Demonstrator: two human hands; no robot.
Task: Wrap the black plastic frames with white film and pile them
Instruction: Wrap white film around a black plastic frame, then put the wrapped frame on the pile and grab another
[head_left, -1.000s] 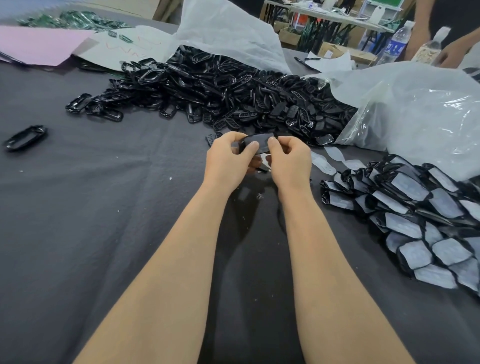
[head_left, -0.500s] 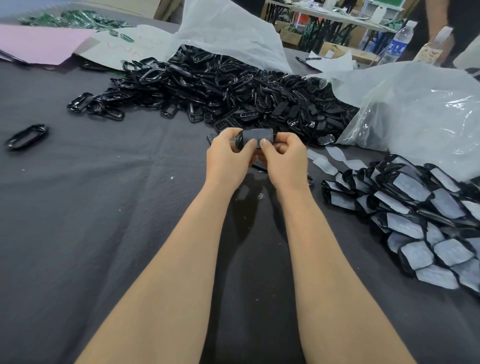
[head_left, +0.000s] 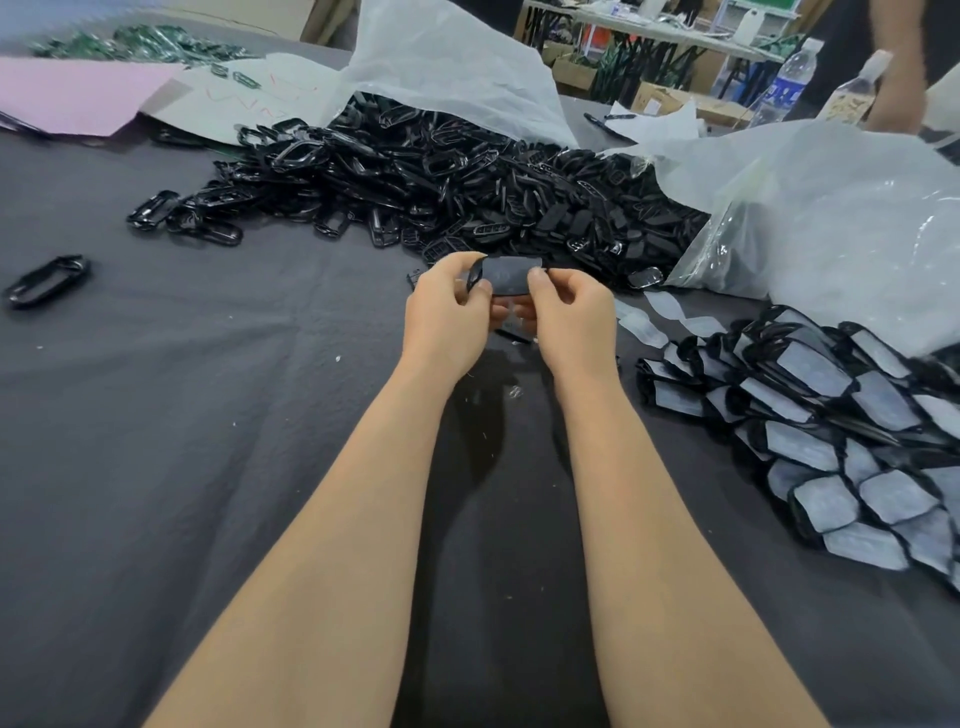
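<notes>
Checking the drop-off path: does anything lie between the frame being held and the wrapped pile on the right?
Nothing upright does. Only loose film pieces lie flat on the cloth between the held frame and the wrapped pile.

Nothing could be read. The blue label on the water bottle (head_left: 785, 83) at the far right was too blurred, and the red marks on the white sheet (head_left: 260, 106), far left, formed no legible word.
</notes>
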